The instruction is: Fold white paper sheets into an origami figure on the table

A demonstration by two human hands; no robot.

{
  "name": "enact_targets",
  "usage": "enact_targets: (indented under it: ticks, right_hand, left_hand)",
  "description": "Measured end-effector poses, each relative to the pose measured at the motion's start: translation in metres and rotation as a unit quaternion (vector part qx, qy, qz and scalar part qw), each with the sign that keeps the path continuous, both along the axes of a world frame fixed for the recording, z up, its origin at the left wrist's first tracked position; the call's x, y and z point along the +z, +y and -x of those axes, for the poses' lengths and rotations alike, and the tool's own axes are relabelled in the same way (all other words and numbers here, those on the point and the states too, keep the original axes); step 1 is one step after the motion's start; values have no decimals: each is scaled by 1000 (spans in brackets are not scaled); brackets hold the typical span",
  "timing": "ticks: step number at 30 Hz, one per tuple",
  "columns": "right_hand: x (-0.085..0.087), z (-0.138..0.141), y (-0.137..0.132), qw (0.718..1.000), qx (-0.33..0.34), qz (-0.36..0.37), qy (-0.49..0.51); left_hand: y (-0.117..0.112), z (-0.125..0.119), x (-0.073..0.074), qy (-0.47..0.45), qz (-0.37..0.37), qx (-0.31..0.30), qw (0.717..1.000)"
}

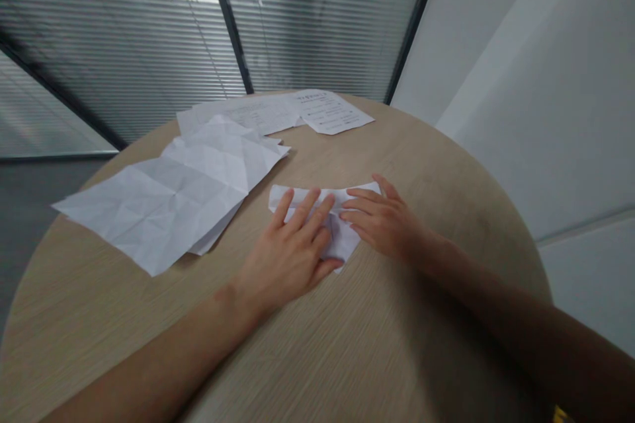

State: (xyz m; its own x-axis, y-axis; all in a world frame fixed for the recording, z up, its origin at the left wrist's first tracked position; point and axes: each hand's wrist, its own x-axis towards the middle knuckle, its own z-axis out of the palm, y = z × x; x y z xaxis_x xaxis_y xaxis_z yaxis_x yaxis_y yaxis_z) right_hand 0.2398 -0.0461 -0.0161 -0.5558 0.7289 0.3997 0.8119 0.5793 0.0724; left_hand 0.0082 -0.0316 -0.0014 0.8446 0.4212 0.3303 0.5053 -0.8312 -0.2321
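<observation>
Folded white paper (342, 244) is pressed flat near the middle of the round wood tabletop (397, 145), under both hands. The left hand (290, 248) is laid palm-down on the paper, fingers spread, forearm angled in from lower left. The right hand (380, 221) is placed over the paper's right end, fingers angled left, thumb raised. Neither grip is clamped; both are open and flat, just apart. Creased paper sheets (173, 201) are piled beyond the left hand, toward the left edge. Printed sheets (322, 112) are laid at the far edge. A glass partition with blinds (124, 46) is seen behind.
</observation>
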Motion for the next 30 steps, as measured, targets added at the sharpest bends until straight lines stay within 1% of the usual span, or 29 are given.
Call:
enact_targets:
  ticks: [3, 5, 8, 10, 13, 16, 18, 21, 23, 26, 30]
  right_hand:
    - [-1, 5, -3, 999, 13, 18, -28]
    - [-4, 8, -3, 998, 27, 43, -43]
    - [-9, 7, -2, 994, 43, 88, -38]
    - [-8, 4, -2, 992, 38, 116, -17]
    - [2, -5, -5, 988, 8, 156, -4]
    - [15, -17, -9, 981, -48, 189, -7]
    - [21, -23, -11, 974, -92, 205, -9]
    - [24, -27, -10, 966, -156, 206, -8]
    - [21, -27, -6, 965, -180, 190, 5]
    - [13, -28, 3, 970, -176, 158, 56]
    - [-1, -33, 19, 966, -145, 146, 157]
  left_hand:
    - [2, -2, -2, 27, 45, -13, 999]
    - [2, -3, -3, 38, 75, -13, 996]
    - [2, -4, 0, 37, 105, 3, 994]
    - [2, -4, 2, 32, 125, 22, 991]
    - [3, 0, 6, 30, 146, 48, 988]
    - [5, 7, 10, 33, 157, 60, 985]
    - [6, 11, 12, 27, 161, 84, 983]
    - [8, 17, 13, 20, 162, 150, 975]
    - [10, 18, 13, 28, 154, 187, 970]
    - [10, 17, 13, 48, 140, 212, 966]
    - [10, 14, 13, 44, 129, 215, 967]
